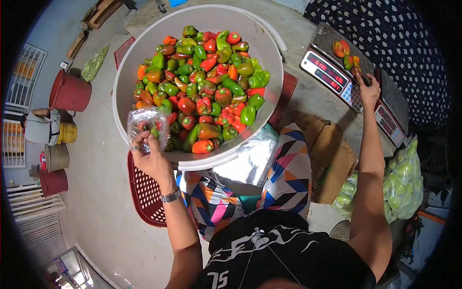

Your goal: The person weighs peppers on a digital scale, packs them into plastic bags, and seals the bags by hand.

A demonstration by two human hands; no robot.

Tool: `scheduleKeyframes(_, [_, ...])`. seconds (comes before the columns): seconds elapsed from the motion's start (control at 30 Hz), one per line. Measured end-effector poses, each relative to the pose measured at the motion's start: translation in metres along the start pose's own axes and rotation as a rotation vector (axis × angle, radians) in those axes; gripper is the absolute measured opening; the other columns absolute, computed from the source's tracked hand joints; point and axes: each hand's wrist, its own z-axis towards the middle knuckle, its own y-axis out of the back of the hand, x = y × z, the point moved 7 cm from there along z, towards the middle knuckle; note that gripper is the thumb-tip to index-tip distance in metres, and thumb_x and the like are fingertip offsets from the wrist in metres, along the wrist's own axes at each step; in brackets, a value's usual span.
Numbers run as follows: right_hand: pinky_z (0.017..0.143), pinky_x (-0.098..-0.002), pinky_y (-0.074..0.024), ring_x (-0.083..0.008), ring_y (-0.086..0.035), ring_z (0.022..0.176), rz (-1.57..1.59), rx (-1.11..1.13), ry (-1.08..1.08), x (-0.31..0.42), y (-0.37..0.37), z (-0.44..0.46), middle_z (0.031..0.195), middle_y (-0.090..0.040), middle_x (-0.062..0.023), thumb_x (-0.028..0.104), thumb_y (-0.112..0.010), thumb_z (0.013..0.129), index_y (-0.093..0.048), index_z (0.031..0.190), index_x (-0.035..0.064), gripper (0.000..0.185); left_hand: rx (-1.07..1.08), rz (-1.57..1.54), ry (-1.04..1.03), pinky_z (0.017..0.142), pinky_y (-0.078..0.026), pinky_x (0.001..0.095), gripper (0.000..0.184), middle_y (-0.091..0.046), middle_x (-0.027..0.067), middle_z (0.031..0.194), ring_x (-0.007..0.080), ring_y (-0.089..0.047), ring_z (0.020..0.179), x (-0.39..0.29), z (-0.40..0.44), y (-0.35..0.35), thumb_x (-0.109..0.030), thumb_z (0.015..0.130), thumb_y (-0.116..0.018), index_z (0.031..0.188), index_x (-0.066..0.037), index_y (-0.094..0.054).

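A big pale round tub (122,62) holds many red, green and orange peppers (207,86). At the tub's near left rim, my left hand (148,149) is closed on a clear plastic bag (134,120) with a greenish pepper at the fingertips. On the right, my right hand (369,90) reaches over the scale's keypad, its fingers around a dark reddish pepper (356,72) at the edge of the weighing plate. A few peppers (341,48) lie on the plate of the digital scale (325,72), whose red digits are lit.
A second scale (389,123) stands beside the first. Bags of green produce (404,180) and a cardboard box (325,154) are at the right. Below the tub is a red perforated basket (144,197). A person (41,127) sits at the far left near red buckets (70,91).
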Motion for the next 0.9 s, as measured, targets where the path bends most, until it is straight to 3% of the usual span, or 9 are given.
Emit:
scheduleKeyframes(0.17, [0.114, -0.0453, -0.0391, -0.0361, -0.053, 0.132, -0.073, 0.042, -0.021, -0.006, -0.01, 0.006, 0.138, -0.062, -0.0168, 0.062, -0.075, 0.084, -0.072, 0.128, 0.0152, 0.065, 0.005, -0.031, 0.036, 0.089, -0.052, 0.0286, 0.01, -0.068, 0.0078, 0.105, 0.0143, -0.062, 0.097, -0.002, -0.001, -0.001, 0.005, 0.094, -0.065, 0.103, 0.003, -0.068])
scheduleKeyframes(0.27, [0.115, -0.0466, -0.0373, -0.0357, -0.05, 0.135, -0.208, 0.103, -0.173, 0.007, -0.005, -0.005, 0.144, -0.059, -0.0143, 0.065, -0.073, 0.084, -0.074, 0.127, 0.0179, 0.064, 0.0, -0.02, 0.014, 0.089, -0.052, 0.0285, 0.01, -0.068, 0.0077, 0.105, 0.0142, -0.062, 0.097, -0.001, -0.001, -0.001, 0.004, 0.094, -0.065, 0.104, 0.003, -0.068])
scheduleKeyframes(0.37, [0.115, -0.0472, -0.0375, -0.0338, -0.05, 0.136, -0.207, 0.064, -0.139, 0.003, -0.012, -0.009, 0.141, -0.062, -0.01, 0.071, -0.07, 0.083, -0.076, 0.122, 0.016, 0.068, -0.002, -0.019, 0.021, 0.089, -0.052, 0.0284, 0.011, -0.069, 0.0077, 0.106, 0.0139, -0.062, 0.097, 0.005, 0.0, 0.001, 0.004, 0.094, -0.065, 0.104, 0.003, -0.068])
scheduleKeyframes(0.57, [0.115, -0.0461, -0.0382, -0.0359, -0.052, 0.135, -0.246, 0.076, -0.12, 0.003, -0.019, -0.007, 0.141, -0.061, -0.0116, 0.072, -0.067, 0.085, -0.076, 0.124, 0.0198, 0.066, 0.009, -0.07, 0.008, 0.089, -0.052, 0.0284, 0.01, -0.069, 0.0071, 0.105, 0.0138, -0.063, 0.097, 0.004, -0.001, 0.0, 0.002, 0.094, -0.067, 0.105, 0.003, -0.068])
scheduleKeyframes(0.67, [0.115, -0.0484, -0.0379, -0.0396, -0.051, 0.135, -0.048, -0.077, -0.199, -0.012, -0.022, 0.019, 0.142, -0.062, -0.0161, 0.074, -0.064, 0.085, -0.074, 0.128, 0.0166, 0.072, 0.028, -0.003, -0.015, 0.088, -0.051, 0.0269, 0.008, -0.067, 0.0051, 0.105, 0.0119, -0.06, 0.098, 0.001, 0.0, 0.0, 0.001, 0.096, -0.068, 0.104, 0.002, -0.068])
scheduleKeyframes(0.7, [0.112, -0.0477, -0.0412, -0.0408, -0.055, 0.132, -0.074, 0.021, -0.233, -0.011, -0.025, 0.036, 0.139, -0.063, -0.0192, 0.076, -0.061, 0.085, -0.071, 0.132, 0.0137, 0.079, 0.03, 0.011, 0.01, 0.086, -0.051, 0.0262, 0.008, -0.066, 0.0044, 0.103, 0.0113, -0.059, 0.096, 0.0, -0.001, -0.001, 0.001, 0.096, -0.068, 0.104, 0.002, -0.068])
scheduleKeyframes(0.8, [0.107, -0.0436, -0.0475, -0.0363, -0.063, 0.126, -0.044, 0.219, -0.217, -0.023, -0.059, 0.092, 0.131, -0.069, -0.0208, 0.065, -0.065, 0.085, -0.071, 0.131, 0.0099, 0.072, 0.029, 0.055, 0.053, 0.083, -0.048, 0.0243, 0.008, -0.063, 0.0023, 0.098, 0.0097, -0.056, 0.091, -0.001, -0.001, 0.0, 0.002, 0.096, -0.068, 0.104, 0.002, -0.068])
scheduleKeyframes(0.87, [0.1, -0.0394, -0.0508, -0.0322, -0.069, 0.117, -0.117, 0.43, -0.069, -0.036, -0.097, 0.136, 0.121, -0.074, -0.0182, 0.048, -0.07, 0.083, -0.076, 0.122, 0.0124, 0.053, 0.019, 0.06, 0.031, 0.081, -0.047, 0.0233, 0.008, -0.061, 0.0011, 0.096, 0.0089, -0.054, 0.088, 0.001, 0.0, -0.001, 0.002, 0.096, -0.067, 0.104, 0.001, -0.068])
scheduleKeyframes(0.9, [0.097, -0.038, -0.0519, -0.0302, -0.07, 0.114, -0.16, 0.48, -0.037, -0.038, -0.108, 0.145, 0.118, -0.074, -0.0207, 0.042, -0.071, 0.082, -0.076, 0.12, 0.0056, 0.053, 0.008, 0.06, 0.064, 0.081, -0.047, 0.0233, 0.008, -0.061, 0.0009, 0.096, 0.0088, -0.054, 0.088, -0.001, -0.001, -0.002, 0.002, 0.096, -0.067, 0.103, 0.001, -0.067])
